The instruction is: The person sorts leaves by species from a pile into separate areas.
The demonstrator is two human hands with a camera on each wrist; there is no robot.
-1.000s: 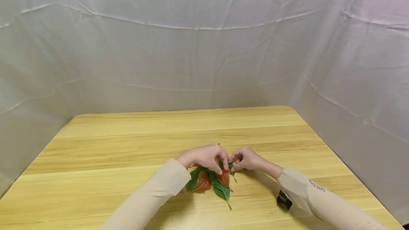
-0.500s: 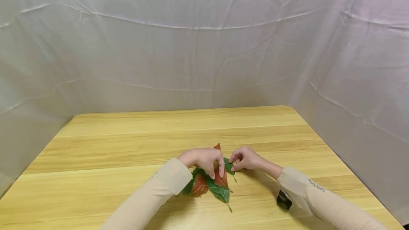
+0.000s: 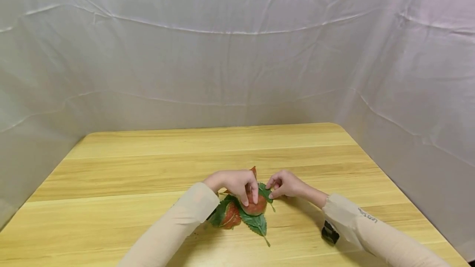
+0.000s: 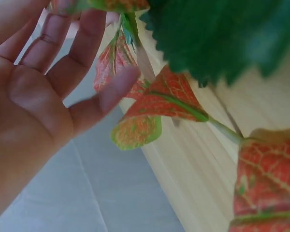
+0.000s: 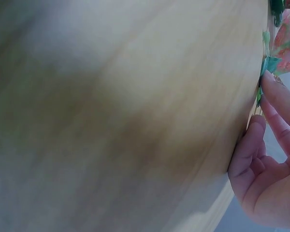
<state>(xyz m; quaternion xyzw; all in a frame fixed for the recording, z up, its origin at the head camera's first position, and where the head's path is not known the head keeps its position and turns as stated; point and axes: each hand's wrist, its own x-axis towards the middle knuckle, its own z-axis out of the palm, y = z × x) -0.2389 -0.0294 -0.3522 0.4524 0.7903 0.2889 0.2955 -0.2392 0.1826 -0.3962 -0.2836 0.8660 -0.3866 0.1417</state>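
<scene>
Where your view runs past the work, one hanging sheet (image 3: 230, 61): pale grey, creased, rising behind your table and along both sides, tinged lilac at upper right. Tabletop (image 3: 148, 164): yellow wood grain, lighter and darker bands running across, far corners rounded, far edge close to the sheet. Sleeves, two: your left sleeve (image 3: 172, 230) and your right sleeve (image 3: 386, 232), both beige, reaching in from the near side. Leaf cluster (image 3: 256, 222): red and green, veined, some edges toothed, lying on the tabletop between your hands; one stem points toward you. Your left hand (image 3: 237, 181): over the cluster, thumb and forefinger tips touching a red leaf (image 3: 259, 208); whether they pinch it cannot be told, other fingers being partly spread in the left wrist view. Your right hand (image 3: 287, 184): thumb and forefinger holding the edge of a green leaf (image 3: 264, 192) at the cluster's right side, remaining fingers folded. Black block (image 3: 330, 233): small, just below your right sleeve. Dark lettering (image 3: 367, 215): one short line along your right sleeve, too small to read surely.
</scene>
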